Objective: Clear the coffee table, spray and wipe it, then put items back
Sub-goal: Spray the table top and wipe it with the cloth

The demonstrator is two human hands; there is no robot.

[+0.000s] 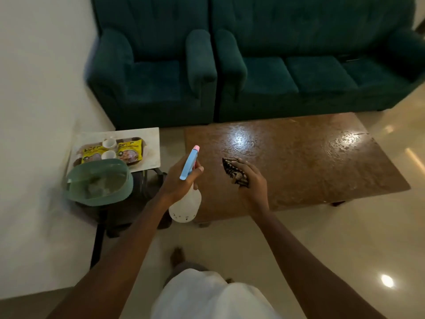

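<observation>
A brown coffee table (310, 157) fills the middle right, its top bare and glistening with wet patches. My left hand (178, 178) grips a white spray bottle (186, 203) with a blue and pink head, held at the table's left end. My right hand (250, 178) holds a dark patterned cloth (233, 171) above the table's near left part. On a small white side table (151, 139) to the left sits a tray with two white cups (110, 142) and two yellow packets (130, 149).
A green plastic basin (99, 180) sits on a dark stand left of my left hand. A dark green armchair (151, 72) and sofa (310, 72) stand behind the coffee table. A white wall runs along the left. The floor is shiny tile.
</observation>
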